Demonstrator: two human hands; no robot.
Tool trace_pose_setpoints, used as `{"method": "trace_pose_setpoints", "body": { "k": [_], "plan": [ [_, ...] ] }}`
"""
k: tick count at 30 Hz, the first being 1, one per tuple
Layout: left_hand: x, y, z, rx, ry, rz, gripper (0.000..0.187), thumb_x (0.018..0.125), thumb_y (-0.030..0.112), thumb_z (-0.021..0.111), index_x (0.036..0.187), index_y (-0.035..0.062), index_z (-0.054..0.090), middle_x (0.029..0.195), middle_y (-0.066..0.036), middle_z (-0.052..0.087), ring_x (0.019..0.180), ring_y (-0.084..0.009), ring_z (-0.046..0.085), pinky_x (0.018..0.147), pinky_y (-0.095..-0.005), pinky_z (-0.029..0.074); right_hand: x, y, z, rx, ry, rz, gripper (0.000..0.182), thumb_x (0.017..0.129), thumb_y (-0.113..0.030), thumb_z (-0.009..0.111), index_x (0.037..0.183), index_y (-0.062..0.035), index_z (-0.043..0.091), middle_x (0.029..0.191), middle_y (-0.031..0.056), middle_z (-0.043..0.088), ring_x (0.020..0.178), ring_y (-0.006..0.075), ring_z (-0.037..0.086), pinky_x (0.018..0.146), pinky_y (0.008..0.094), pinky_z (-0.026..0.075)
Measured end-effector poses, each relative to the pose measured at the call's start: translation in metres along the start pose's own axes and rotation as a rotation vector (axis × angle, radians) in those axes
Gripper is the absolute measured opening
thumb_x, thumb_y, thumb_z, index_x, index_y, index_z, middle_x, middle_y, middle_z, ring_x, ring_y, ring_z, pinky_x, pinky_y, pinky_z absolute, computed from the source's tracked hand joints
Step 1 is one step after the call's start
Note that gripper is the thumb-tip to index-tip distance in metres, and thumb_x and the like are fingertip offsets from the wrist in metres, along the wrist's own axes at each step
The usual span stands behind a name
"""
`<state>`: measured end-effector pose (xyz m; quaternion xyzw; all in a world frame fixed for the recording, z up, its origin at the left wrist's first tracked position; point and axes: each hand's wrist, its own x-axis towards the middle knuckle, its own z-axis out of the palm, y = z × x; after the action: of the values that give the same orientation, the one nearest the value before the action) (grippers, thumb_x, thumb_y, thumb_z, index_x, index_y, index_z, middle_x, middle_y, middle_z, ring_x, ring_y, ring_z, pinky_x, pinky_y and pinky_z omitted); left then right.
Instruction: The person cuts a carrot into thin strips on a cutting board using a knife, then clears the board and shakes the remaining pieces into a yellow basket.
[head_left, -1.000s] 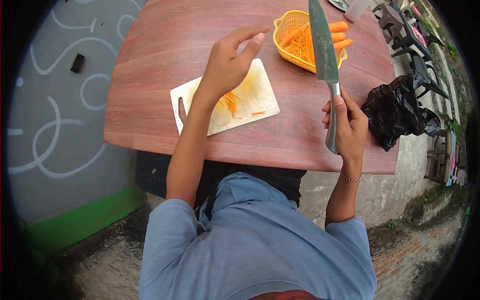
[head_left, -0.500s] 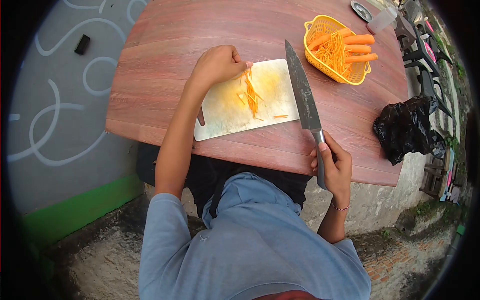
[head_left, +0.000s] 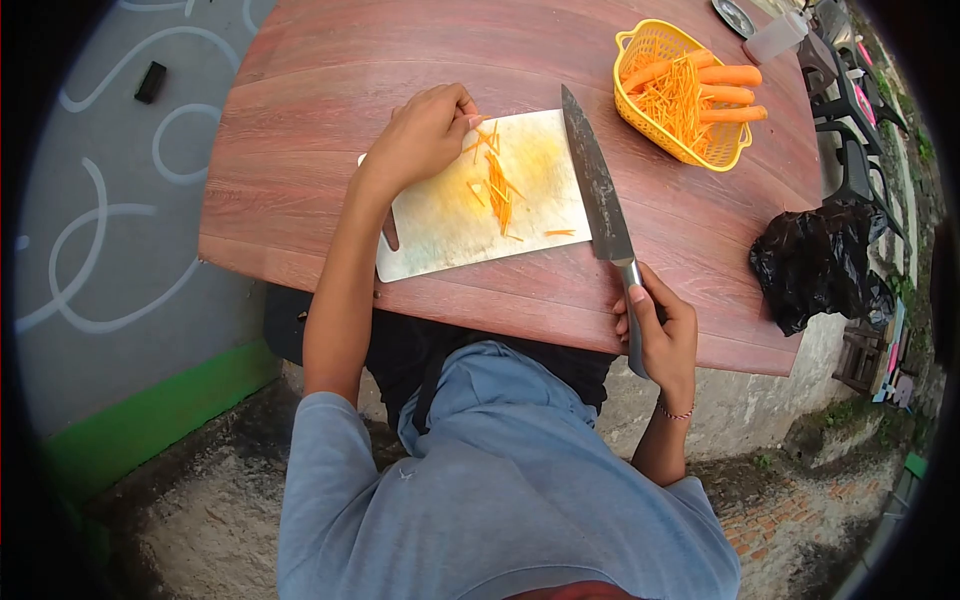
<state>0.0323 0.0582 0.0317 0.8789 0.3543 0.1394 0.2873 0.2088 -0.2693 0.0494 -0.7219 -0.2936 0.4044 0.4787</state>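
A white cutting board (head_left: pixel 540 205) lies on the reddish wooden table, with thin orange carrot strips (head_left: pixel 499 196) in a small pile near its middle. My left hand (head_left: pixel 425 130) is over the board's upper left corner, its fingers closed around something I cannot make out, beside the topmost strips. In my right hand (head_left: pixel 662 325) is the handle of a large knife (head_left: pixel 602 190). The dark blade points away from me and lies along the board's right edge. A yellow basket (head_left: pixel 665 143) behind the knife holds shredded carrot (head_left: pixel 672 100) and several whole peeled carrots (head_left: pixel 731 95).
A black plastic bag (head_left: pixel 815 262) sits at the table's (head_left: pixel 330 120) right edge. At the far right corner are a metal plate (head_left: pixel 733 16) and a clear bottle (head_left: pixel 773 38). Dark chairs (head_left: pixel 857 165) stand beyond the right side.
My left hand has drawn slightly left and down across the board's corner. The view has shifted a little. My right hand keeps hold of the knife.
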Motion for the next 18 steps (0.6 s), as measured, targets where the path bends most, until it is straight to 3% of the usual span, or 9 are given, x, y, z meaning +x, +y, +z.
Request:
{"method": "trace_pose_setpoints", "body": {
  "k": [7, 10, 12, 13, 15, 18],
  "plan": [
    [-0.029, 0.007, -0.011, 0.115, -0.034, 0.178, 0.020, 0.101, 0.020, 0.067, 0.110, 0.0036, 0.072, 0.109, -0.012, 0.074, 0.108, -0.0328, 0.066, 0.098, -0.0470, 0.047, 0.003, -0.003, -0.001, -0.032, -0.020, 0.015, 0.040, 0.111, -0.016, 0.060, 0.149, -0.0033, 0.064, 0.084, 0.0032, 0.069, 0.069, 0.0072, 0.061, 0.065, 0.0248, 0.051],
    [-0.034, 0.000, -0.012, 0.007, 0.030, 0.235, 0.018, 0.102, 0.016, 0.067, 0.113, 0.0028, 0.073, 0.107, -0.013, 0.074, 0.108, -0.0305, 0.067, 0.099, -0.0441, 0.050, 0.005, -0.005, 0.000, -0.038, -0.022, 0.011, 0.040, 0.111, -0.016, 0.060, 0.149, -0.0033, 0.064, 0.084, 0.0031, 0.069, 0.070, 0.0070, 0.062, 0.065, 0.0246, 0.051],
    [-0.036, -0.002, -0.011, -0.278, 0.082, 0.030, 0.025, 0.105, 0.018, 0.063, 0.124, 0.0050, 0.074, 0.124, -0.014, 0.074, 0.127, -0.0319, 0.063, 0.113, -0.0460, 0.044, 0.005, -0.006, 0.001, -0.045, -0.020, 0.007, 0.040, 0.111, -0.016, 0.060, 0.149, -0.0032, 0.064, 0.084, 0.0030, 0.069, 0.069, 0.0070, 0.062, 0.064, 0.0246, 0.051],
    [-0.038, -0.003, -0.006, -0.279, 0.082, 0.028, 0.025, 0.105, 0.018, 0.063, 0.124, 0.0050, 0.074, 0.124, -0.014, 0.074, 0.127, -0.0319, 0.063, 0.113, -0.0460, 0.044, 0.006, -0.007, 0.002, -0.051, -0.020, 0.000, 0.040, 0.111, -0.016, 0.059, 0.149, -0.0030, 0.064, 0.084, 0.0030, 0.069, 0.068, 0.0070, 0.061, 0.063, 0.0245, 0.051],
    [-0.044, -0.005, 0.010, -0.018, 0.196, 0.263, 0.035, 0.109, 0.028, 0.058, 0.131, 0.0032, 0.071, 0.141, -0.016, 0.068, 0.143, -0.0338, 0.054, 0.121, -0.0571, 0.035, 0.005, -0.012, 0.004, -0.049, -0.021, 0.024, 0.040, 0.112, -0.015, 0.058, 0.149, -0.0028, 0.063, 0.084, 0.0030, 0.068, 0.067, 0.0070, 0.061, 0.062, 0.0246, 0.051],
    [-0.059, 0.009, 0.032, 0.163, 0.119, 0.327, 0.043, 0.112, 0.032, 0.054, 0.138, 0.0017, 0.068, 0.154, -0.016, 0.061, 0.152, -0.0351, 0.046, 0.125, -0.0549, 0.032, 0.002, -0.012, 0.008, -0.043, -0.025, 0.046, 0.040, 0.112, -0.014, 0.056, 0.150, -0.0021, 0.062, 0.083, 0.0032, 0.067, 0.065, 0.0073, 0.061, 0.059, 0.0249, 0.051]
  ]
}}
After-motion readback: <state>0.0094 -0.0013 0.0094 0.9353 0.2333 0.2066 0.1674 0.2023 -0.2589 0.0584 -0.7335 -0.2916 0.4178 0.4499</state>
